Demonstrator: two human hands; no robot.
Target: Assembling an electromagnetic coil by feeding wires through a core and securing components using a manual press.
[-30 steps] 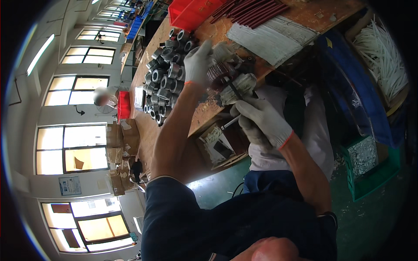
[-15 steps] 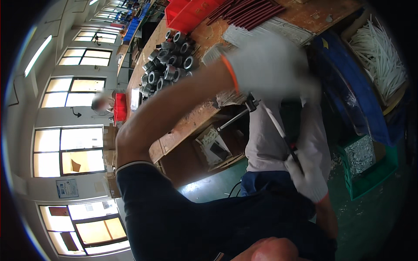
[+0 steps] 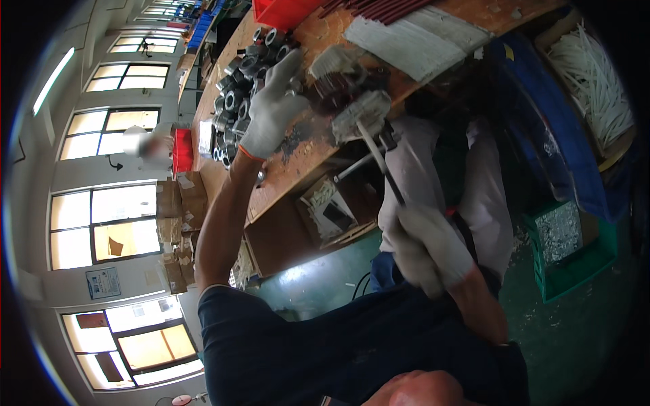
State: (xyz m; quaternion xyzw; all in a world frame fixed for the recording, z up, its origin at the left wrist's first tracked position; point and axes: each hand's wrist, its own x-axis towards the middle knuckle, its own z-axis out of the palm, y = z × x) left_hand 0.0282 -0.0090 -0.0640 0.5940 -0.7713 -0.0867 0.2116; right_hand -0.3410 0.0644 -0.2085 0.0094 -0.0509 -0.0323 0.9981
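Observation:
White knit gloves with orange cuffs cover both hands. My left hand [image 3: 271,111] is stretched over the bench at the right edge of a pile of grey metal rings [image 3: 233,101], fingers apart. A shiny metal piece [image 3: 294,86] shows beside its fingers; whether they touch it I cannot tell. In front of my body, my right hand [image 3: 433,250], partly blurred, is closed around a long tool [image 3: 379,155] with a pale shaft and a dark lower part. The tool's far end overlaps a pale, crusted block [image 3: 362,116] at the bench edge. Dark red pieces [image 3: 332,91] lie behind that block.
A metal rod [image 3: 355,167] juts from the bench edge. Maroon rods [image 3: 389,8] and pale strips [image 3: 416,44] lie farther back, near a red bin [image 3: 281,10]. At right are a blue container [image 3: 542,135], white strips [image 3: 592,88] and a green crate [image 3: 575,271].
My left hand has swung left, from above my lap to the ring pile, uncovering the block and dark red pieces. My right hand has moved left and up with the tool.

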